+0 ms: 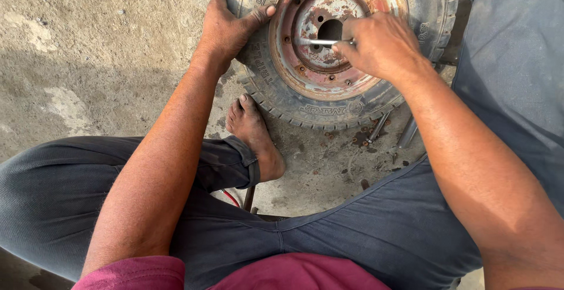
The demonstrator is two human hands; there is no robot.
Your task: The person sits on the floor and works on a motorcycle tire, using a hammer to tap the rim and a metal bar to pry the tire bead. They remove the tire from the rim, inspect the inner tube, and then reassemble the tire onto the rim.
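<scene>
floor: bare concrete floor (88, 61), rough, pale patches, dark oily stains near the wheel. Strong low light, long shadow across the left side.
seat: I'm low to the ground, knees spread, grey trousers (364, 231), maroon shirt hem at bottom edge. My bare foot (254, 137) is planted just beside the tyre's near edge.
wheel: small wheel lying flat on the floor between my knees, top of view, partly cut off by the frame.
tyre: black rubber tyre (276, 93), worn blocky tread, dusty sidewall with raised lettering.
rim: steel rim (305, 69), round, dished, flaking red paint over rust, ring of bolt holes, dark centre hole.
tool: thin shiny metal rod (317, 42), lying level across the hub towards the centre hole. Can't tell what kind of tool; the far end is hidden in my fist.
left hand: left hand (226, 22) spread flat over the tyre's left sidewall, fingers wrapped over the tread edge, thumb pointing at the rim. Arm straight, pressing down.
right hand: right hand (379, 43) curled tight around the rod, knuckles up, over the right half of the rim. Forearm comes in from lower right, elbow bent.
loose bits: a dark metal bar (407, 132) and a smaller metal piece (376, 130) on the floor just below the tyre; red hose (231, 198) under my leg.
</scene>
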